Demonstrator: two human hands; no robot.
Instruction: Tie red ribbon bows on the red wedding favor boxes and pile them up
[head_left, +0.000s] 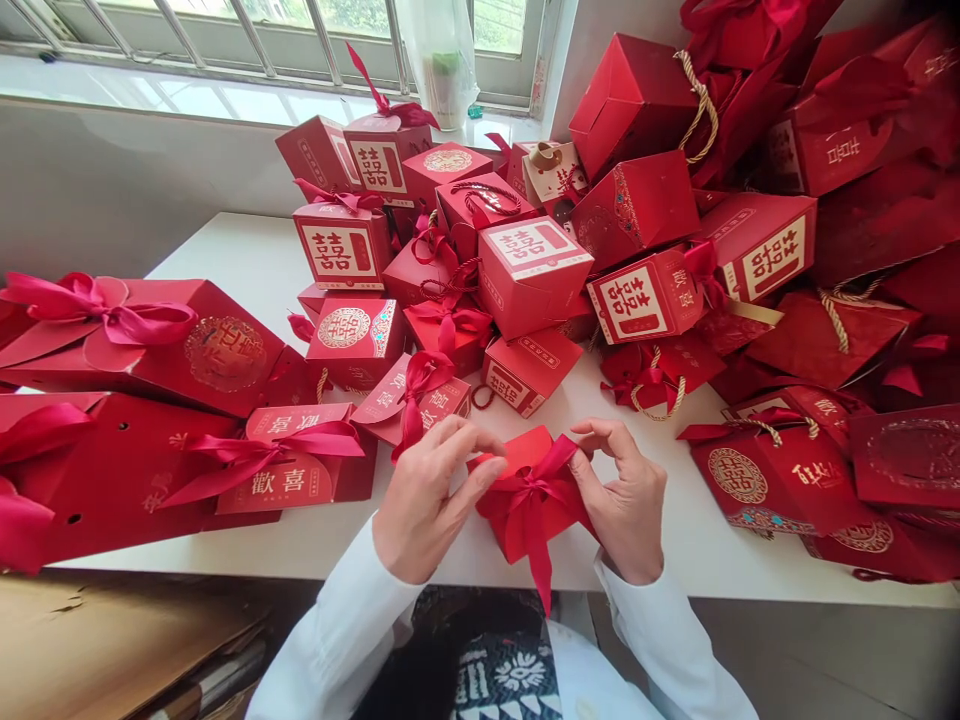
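A small red box (517, 455) sits at the table's front edge, with a dark pink ribbon bow (537, 486) tied on top and one tail hanging over the edge. My right hand (621, 495) pinches the bow's right loop between thumb and fingers. On the other side, my left hand (439, 495) is at the box's left corner, its thumb and fingers curved apart beside the ribbon. Nothing shows between those left fingers.
Many red gift boxes (534, 275) are piled behind the hands. Larger boxes (142, 470) with bows lie at the left, and more with gold cords (701, 110) at the right. Beyond the white table (225, 245), a cup in a plastic bag (444, 85) stands on the windowsill.
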